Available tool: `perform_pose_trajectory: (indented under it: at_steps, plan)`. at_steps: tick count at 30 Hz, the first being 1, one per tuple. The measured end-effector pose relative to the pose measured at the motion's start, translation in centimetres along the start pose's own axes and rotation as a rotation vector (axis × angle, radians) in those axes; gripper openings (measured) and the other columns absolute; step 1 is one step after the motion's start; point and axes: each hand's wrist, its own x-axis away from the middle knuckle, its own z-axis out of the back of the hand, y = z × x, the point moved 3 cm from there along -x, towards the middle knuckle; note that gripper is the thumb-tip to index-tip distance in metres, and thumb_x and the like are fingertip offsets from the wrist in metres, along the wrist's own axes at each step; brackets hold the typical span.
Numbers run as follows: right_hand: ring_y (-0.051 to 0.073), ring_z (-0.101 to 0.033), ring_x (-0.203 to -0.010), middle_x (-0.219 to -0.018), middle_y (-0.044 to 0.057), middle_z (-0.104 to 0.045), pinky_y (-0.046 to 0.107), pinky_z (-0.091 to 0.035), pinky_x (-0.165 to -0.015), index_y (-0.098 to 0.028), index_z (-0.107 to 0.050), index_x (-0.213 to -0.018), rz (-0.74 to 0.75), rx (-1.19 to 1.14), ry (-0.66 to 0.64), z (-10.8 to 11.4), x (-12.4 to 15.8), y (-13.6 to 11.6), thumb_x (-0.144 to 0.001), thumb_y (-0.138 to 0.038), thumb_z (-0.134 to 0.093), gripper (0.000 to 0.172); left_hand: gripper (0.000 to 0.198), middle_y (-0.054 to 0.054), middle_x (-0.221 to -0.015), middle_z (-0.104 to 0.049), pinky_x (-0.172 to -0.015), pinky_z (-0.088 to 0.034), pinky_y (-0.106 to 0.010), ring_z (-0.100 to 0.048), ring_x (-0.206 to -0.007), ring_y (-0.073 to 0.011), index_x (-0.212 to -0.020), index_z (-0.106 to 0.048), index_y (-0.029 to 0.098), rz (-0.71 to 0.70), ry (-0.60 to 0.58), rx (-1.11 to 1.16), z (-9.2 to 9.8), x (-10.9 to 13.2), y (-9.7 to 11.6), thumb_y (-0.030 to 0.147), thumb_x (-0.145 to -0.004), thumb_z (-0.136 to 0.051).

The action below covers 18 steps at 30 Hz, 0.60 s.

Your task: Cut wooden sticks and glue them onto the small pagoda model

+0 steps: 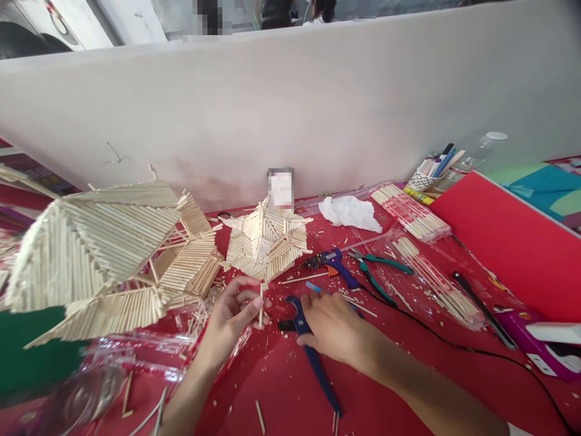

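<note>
Presently, the left hand (240,306) is raised just in front of the smaller stick structure (272,242), its grip pinching a short wooden stick (261,306) between thumb and fingers. The stick stands roughly upright. The right hand (333,321) lies over a blue cutter (320,375), thumb against the tool and fingers bent across it. The fingertips are hidden, so it cannot be told whether this grip is closed on the tool. The cutter's head points toward the left hand with its jaws parted, and one long handle runs toward the near edge of the view. Stick and cutter head are near each other but apart.

Both hands are above a red surface (381,393), which is littered with wood chips and offcuts. A loose stick (259,416) lies near the bottom of the view. To the left is a larger stick structure (122,224) with broad sloping, roof-like faces.

Beyond the right hand lie a blue glue gun (336,263) and, just beside it, pliers with green handles (385,260). Farther back is a crumpled white tissue (349,212). Two bundles of sticks are noted on the right: the farther bundle (411,212) and the nearer bundle (438,281), both in clear wrapping. A patterned cup (422,178) holding pens is near a red board (508,236). A black cable (454,345) crosses the right side.
</note>
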Motion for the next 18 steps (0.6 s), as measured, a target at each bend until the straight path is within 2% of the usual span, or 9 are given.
perform_pose_trajectory:
  at_steps: [2, 5, 9, 11, 15, 18]
  plan:
    - [0.033, -0.076, -0.092, -0.096, 0.022, -0.076, 0.037, -0.055, -0.075, -0.006, -0.069, -0.116, -0.039, 0.021, 0.038, 0.4, -0.2, 1.2, -0.096, -0.037, -0.07, 0.037, 0.053, 0.0, -0.081, -0.072, -0.056, -0.05, -0.019, -0.064, -0.058, -0.01, -0.11, -0.056, 0.021, 0.006, 0.004, -0.007, -0.1, 0.1, 0.1, 0.053, -0.079, -0.084]
    - [0.032, -0.076, -0.095, -0.1, 0.024, -0.076, 0.034, -0.054, -0.072, -0.005, -0.068, -0.119, -0.147, 0.087, 0.088, 0.9, -0.9, 3.1, -0.098, -0.019, -0.064, 0.026, 0.054, 0.0, -0.081, -0.072, -0.056, -0.05, -0.019, -0.064, -0.058, -0.0102, -0.109, -0.057, 0.021, 0.012, 0.008, -0.017, -0.2, 0.2, 0.3, 0.055, -0.078, -0.085]
    - [0.029, -0.076, -0.097, -0.099, 0.021, -0.078, 0.031, -0.052, -0.074, -0.009, -0.074, -0.107, -0.099, 0.091, 0.019, 0.6, -2.0, 3.6, -0.092, 0.0, -0.058, 0.025, 0.057, 0.0, -0.08, -0.072, -0.056, -0.05, -0.02, -0.064, -0.057, -0.011, -0.109, -0.056, 0.021, 0.016, 0.01, -0.013, -0.2, 0.2, 0.3, 0.056, -0.076, -0.085]
    - [0.028, -0.076, -0.097, -0.097, 0.019, -0.078, 0.031, -0.051, -0.075, -0.01, -0.076, -0.102, -0.063, 0.078, -0.001, 0.4, -2.3, 3.5, -0.091, 0.0, -0.055, 0.025, 0.058, 0.0, -0.08, -0.072, -0.055, -0.05, -0.02, -0.064, -0.057, -0.0114, -0.109, -0.056, 0.021, 0.019, 0.012, -0.012, -0.1, 0.2, 0.2, 0.057, -0.075, -0.086]
    - [0.029, -0.075, -0.1, -0.103, 0.019, -0.078, 0.035, -0.051, -0.085, -0.007, -0.07, -0.117, 0.029, 0.072, 0.075, 0.3, -2.4, 3.5, -0.095, -0.007, -0.052, 0.028, 0.057, 0.0, -0.081, -0.072, -0.055, -0.05, -0.02, -0.064, -0.057, -0.0118, -0.11, -0.055, 0.021, 0.019, 0.003, -0.011, -0.1, 0.1, 0.1, 0.056, -0.076, -0.085]
    - [0.032, -0.072, -0.105, -0.109, 0.019, -0.076, 0.039, -0.05, -0.088, -0.007, -0.066, -0.12, 0.14, 0.038, 0.123, 0.3, -2.5, 3.7, -0.096, -0.01, -0.048, 0.03, 0.056, -0.001, -0.081, -0.072, -0.055, -0.05, -0.021, -0.065, -0.057, -0.0118, -0.11, -0.056, 0.021, 0.008, -0.004, -0.012, -0.1, 0.2, 0.1, 0.054, -0.077, -0.085]
